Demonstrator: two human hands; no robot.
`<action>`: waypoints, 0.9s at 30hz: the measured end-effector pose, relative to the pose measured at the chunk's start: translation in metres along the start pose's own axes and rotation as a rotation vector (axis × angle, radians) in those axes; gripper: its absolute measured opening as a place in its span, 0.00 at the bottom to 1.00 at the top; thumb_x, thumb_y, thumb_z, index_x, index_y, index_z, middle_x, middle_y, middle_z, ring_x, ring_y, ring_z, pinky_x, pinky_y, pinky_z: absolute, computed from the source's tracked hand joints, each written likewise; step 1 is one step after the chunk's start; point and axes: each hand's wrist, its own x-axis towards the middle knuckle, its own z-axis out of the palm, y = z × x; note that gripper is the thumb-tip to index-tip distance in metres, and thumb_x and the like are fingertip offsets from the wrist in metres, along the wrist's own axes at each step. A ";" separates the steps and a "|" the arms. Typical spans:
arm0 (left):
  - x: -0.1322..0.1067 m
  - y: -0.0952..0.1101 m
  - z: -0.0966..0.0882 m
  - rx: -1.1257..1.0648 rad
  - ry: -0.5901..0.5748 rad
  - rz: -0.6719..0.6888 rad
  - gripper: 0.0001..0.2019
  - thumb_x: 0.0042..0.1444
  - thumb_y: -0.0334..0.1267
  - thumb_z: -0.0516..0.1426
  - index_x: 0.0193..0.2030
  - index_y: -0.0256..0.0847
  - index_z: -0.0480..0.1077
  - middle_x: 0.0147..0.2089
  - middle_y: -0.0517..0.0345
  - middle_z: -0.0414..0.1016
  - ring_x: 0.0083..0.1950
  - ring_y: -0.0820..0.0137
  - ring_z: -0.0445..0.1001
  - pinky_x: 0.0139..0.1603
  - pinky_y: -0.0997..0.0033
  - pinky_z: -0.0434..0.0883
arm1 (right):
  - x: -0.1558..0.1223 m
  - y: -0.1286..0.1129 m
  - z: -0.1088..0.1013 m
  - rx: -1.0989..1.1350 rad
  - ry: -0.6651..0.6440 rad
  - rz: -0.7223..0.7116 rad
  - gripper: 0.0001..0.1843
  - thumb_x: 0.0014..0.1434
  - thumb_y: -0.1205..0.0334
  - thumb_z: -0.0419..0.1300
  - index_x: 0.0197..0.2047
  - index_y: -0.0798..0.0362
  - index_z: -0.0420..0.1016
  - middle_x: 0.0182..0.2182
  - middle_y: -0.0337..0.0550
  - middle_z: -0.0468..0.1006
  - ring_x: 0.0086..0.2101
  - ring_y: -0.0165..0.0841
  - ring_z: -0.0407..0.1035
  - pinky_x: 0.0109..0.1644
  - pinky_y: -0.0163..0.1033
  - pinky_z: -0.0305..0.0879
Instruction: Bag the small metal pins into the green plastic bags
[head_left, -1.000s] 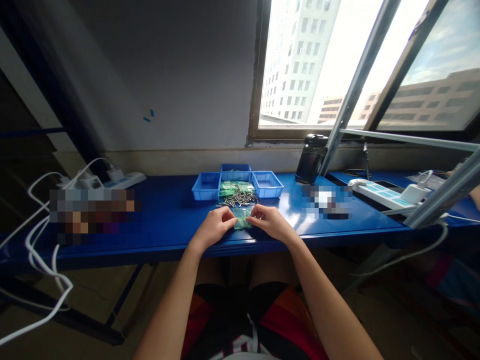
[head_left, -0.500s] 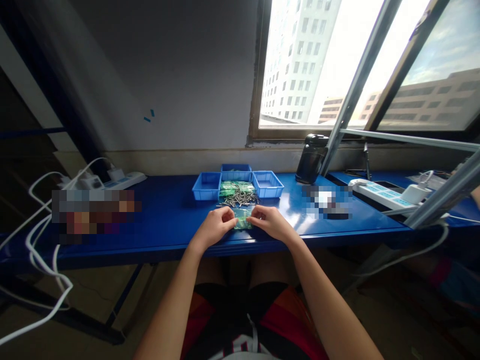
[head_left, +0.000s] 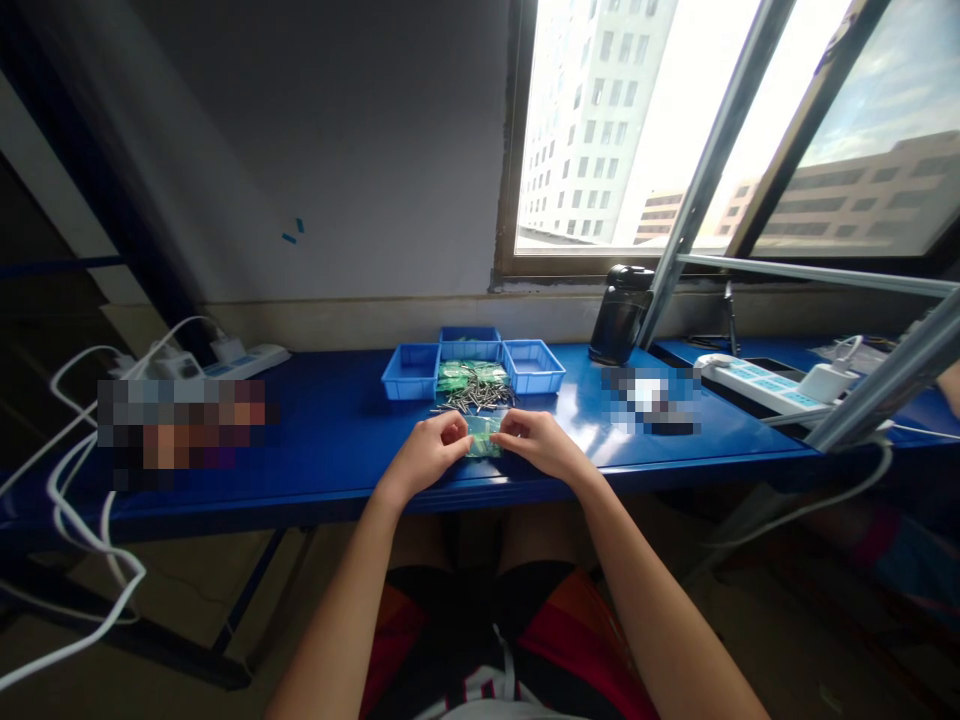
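A small green transparent bag (head_left: pixel 482 437) lies on the blue table (head_left: pixel 330 440), near its front edge. My left hand (head_left: pixel 427 455) pinches the bag's left side with curled fingers. My right hand (head_left: pixel 541 443) pinches its right side the same way. Just behind the bag is a heap of small metal pins (head_left: pixel 476 395) on several more green bags (head_left: pixel 469 372).
Three blue plastic trays (head_left: pixel 411 372) (head_left: pixel 470 343) (head_left: pixel 534 366) stand behind the heap. A black bottle (head_left: pixel 616 315) stands by the window. White power strips (head_left: pixel 244 360) (head_left: pixel 757 378) with cables lie at left and right. Slanted metal bars (head_left: pixel 885 385) cross at the right.
Both hands stay pinched on the green bag, with only slight finger shifts. The view has moved a little.
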 end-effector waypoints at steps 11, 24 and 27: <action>0.001 -0.001 0.000 -0.030 -0.004 -0.003 0.09 0.51 0.43 0.53 0.27 0.39 0.64 0.25 0.63 0.65 0.27 0.73 0.63 0.28 0.76 0.61 | -0.001 -0.001 0.000 0.011 -0.011 0.018 0.14 0.51 0.53 0.57 0.25 0.56 0.67 0.20 0.36 0.67 0.24 0.25 0.59 0.26 0.30 0.53; 0.001 0.002 0.001 0.003 -0.002 0.007 0.09 0.50 0.42 0.53 0.26 0.39 0.64 0.24 0.63 0.66 0.27 0.74 0.63 0.28 0.76 0.60 | -0.002 -0.002 -0.001 0.007 -0.015 0.029 0.13 0.51 0.54 0.57 0.25 0.56 0.67 0.20 0.35 0.67 0.23 0.25 0.59 0.27 0.30 0.53; 0.000 0.003 0.000 0.026 -0.015 0.005 0.09 0.50 0.41 0.52 0.25 0.39 0.64 0.24 0.63 0.66 0.27 0.74 0.63 0.28 0.75 0.60 | -0.001 -0.003 -0.001 -0.022 -0.048 0.032 0.12 0.51 0.54 0.58 0.24 0.55 0.66 0.20 0.35 0.68 0.23 0.25 0.59 0.26 0.30 0.53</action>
